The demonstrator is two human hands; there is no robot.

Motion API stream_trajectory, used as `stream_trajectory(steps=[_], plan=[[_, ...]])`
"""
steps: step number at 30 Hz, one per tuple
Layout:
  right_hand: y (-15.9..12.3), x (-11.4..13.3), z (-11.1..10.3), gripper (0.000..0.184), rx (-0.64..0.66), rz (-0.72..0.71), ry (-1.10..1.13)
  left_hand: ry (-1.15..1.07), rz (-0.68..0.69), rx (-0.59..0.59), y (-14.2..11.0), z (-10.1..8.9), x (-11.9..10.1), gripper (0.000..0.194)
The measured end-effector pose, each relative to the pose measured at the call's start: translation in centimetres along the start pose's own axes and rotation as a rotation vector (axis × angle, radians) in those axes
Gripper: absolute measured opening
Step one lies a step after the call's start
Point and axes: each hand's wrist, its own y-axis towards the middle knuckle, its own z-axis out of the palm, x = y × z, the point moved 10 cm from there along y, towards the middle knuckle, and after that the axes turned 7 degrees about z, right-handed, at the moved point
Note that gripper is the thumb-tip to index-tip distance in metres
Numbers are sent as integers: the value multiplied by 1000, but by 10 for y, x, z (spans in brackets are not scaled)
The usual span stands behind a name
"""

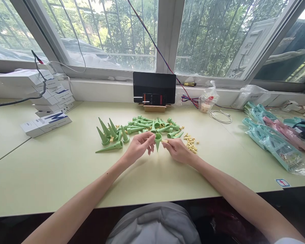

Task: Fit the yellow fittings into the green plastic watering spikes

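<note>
The green cone (158,142) under handling is between the two hands, above the near middle of the table (66,169), wide mouth up and point down. The left hand (142,143) pinches it at the rim between thumb and fingers. The right hand (177,149) pinches a yellow peg (165,141) between thumb and forefinger, one end directed at the cone's side below the rim; whether peg and cone touch cannot be told. The peg is not seen seated in the cone, so this pair is judged unfinished. Just beyond the hands lies a heap (137,129) of green cones, most on their sides, with yellow bits among them. To its left, standing cones (104,130) rest mouth down with points up, and a lying cone (112,147) is in front of them. These appear set apart, but whether any has a peg fitted cannot be confirmed at this size. Loose pegs (191,145) are scattered beside the right hand. On the count of loose stock, much appears left to handle; the finished share cannot be established. Farther out, a phone (155,99) leans before a dark screen (155,82) at the window side, stacked boxes (53,98) occupy the far left, and a coiled cable (220,116) and teal packets (271,135) lie to the right.
</note>
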Motion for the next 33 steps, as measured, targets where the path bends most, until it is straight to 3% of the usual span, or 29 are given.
stream_trajectory(steps=[33], plan=[[0,-5,-7,57,-48,23,46,58,-19,33,-1,-2,13,40]])
